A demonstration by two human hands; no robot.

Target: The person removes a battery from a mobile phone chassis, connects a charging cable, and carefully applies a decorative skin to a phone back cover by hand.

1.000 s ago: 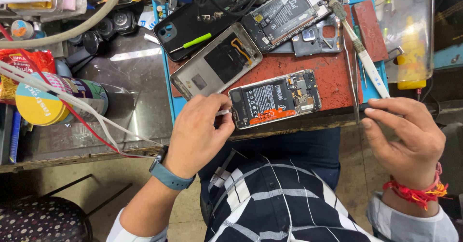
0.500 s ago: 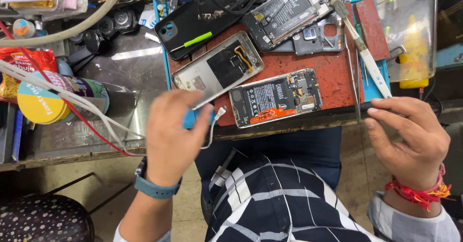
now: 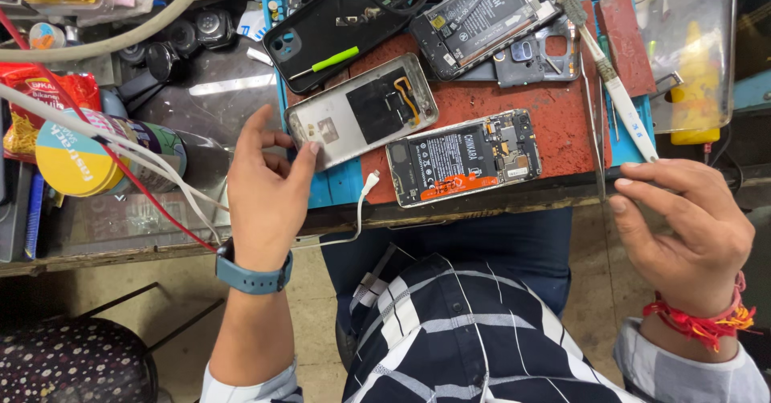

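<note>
My left hand [image 3: 265, 194] hovers over the bench's front edge with its fingers apart and nothing in it. One fingertip touches the corner of a silver phone back cover [image 3: 361, 110]. A white cable plug [image 3: 370, 181] lies free just right of that hand, beside an opened phone [image 3: 462, 158] showing its battery and board. My right hand [image 3: 687, 226] is loosely curled at the right bench edge and holds nothing. Its fingertips are close to the lower end of thin tweezers [image 3: 593, 122].
A red work mat [image 3: 482, 90] carries another opened phone [image 3: 482, 18], a black back cover [image 3: 337, 30] with a green-handled tool [image 3: 333, 59], and a white-handled brush [image 3: 626, 110]. A clear box [image 3: 695, 50] stands right; a yellow-lidded can [image 3: 76, 162], wires and a red bag sit left.
My left hand left the opened phone's end, let go of the cable plug, moved left and spread its fingers. My right hand stayed almost still.
</note>
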